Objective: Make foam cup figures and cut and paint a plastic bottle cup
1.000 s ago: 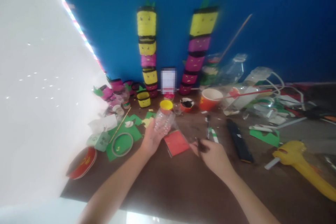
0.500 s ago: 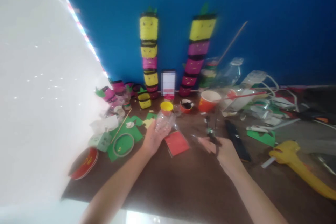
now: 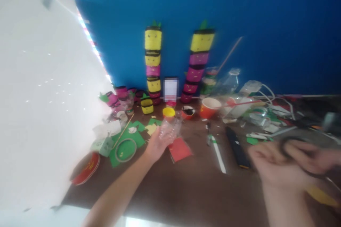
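My left hand (image 3: 156, 144) is wrapped round a crumpled-looking clear plastic bottle piece (image 3: 172, 130) near the middle of the table. Just behind it stands a small yellow cup (image 3: 168, 112), and a red square of paper (image 3: 180, 149) lies beside it. My right hand (image 3: 285, 161), blurred by motion, is raised over the right side of the table. Its fingers are curled through the black handles of a pair of scissors (image 3: 289, 141); the blades point right and are hardly visible. The hand partly hides a yellow glue gun (image 3: 321, 195).
Two stacks of yellow and pink face-painted cups (image 3: 153, 56) stand against the blue wall. A white-handled knife (image 3: 218, 156), a black case (image 3: 237, 147) and an orange paper cup (image 3: 210, 108) lie to the right. Green paper (image 3: 117, 156) and a red bowl (image 3: 86, 168) are left.
My right hand has swung right with the scissors, away from the bottle piece, uncovering the white-handled knife. My left hand keeps its hold, and the view has shifted slightly.
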`<state>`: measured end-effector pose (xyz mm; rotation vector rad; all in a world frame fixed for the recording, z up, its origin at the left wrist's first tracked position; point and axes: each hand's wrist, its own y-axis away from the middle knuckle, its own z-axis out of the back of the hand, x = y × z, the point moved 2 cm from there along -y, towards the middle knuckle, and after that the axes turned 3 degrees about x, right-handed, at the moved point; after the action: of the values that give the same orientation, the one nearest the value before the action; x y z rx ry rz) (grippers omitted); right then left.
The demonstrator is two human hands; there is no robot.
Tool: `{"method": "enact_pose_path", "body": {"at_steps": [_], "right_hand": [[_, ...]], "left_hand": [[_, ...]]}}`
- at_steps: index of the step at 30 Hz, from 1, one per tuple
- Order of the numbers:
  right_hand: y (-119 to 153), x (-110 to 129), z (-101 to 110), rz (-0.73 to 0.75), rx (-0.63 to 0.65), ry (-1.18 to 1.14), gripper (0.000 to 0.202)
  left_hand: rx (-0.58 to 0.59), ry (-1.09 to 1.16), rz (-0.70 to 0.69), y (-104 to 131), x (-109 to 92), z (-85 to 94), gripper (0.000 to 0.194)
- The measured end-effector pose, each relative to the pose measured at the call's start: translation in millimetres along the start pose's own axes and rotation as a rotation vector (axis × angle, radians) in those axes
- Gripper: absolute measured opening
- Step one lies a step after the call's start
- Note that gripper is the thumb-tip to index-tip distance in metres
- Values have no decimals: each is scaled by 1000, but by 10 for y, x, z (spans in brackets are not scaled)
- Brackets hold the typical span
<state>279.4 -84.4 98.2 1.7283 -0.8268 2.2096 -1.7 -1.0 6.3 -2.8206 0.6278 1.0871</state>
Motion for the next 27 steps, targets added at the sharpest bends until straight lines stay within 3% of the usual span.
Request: {"method": "enact_pose_path", "body": {"at_steps": [1, 3, 6, 9, 12, 19, 27], "right_hand": [[24, 5, -174, -71, 65, -212, 65], [64, -4, -501, -213, 281, -325, 54], [122, -66, -808, -258, 501, -46, 50], [230, -135, -973, -260, 688, 250, 52], [340, -136, -1062, -245, 774, 405, 51], [393, -177, -1108, -251, 890, 551, 50], [378, -352, -1099, -358, 981, 375, 57]], "left_hand": [[-1, -2, 0, 2, -1, -5, 45], [-8, 1, -2, 10, -10, -23, 48], [-8, 8, -28, 19, -31, -65, 50], [-21, -3, -113, 8, -37, -71, 48], [-102, -113, -252, -23, -32, -6, 44], [-299, -770, -520, 16, -116, 99, 42], [-104, -999, -746, 1, -123, 143, 52]]}}
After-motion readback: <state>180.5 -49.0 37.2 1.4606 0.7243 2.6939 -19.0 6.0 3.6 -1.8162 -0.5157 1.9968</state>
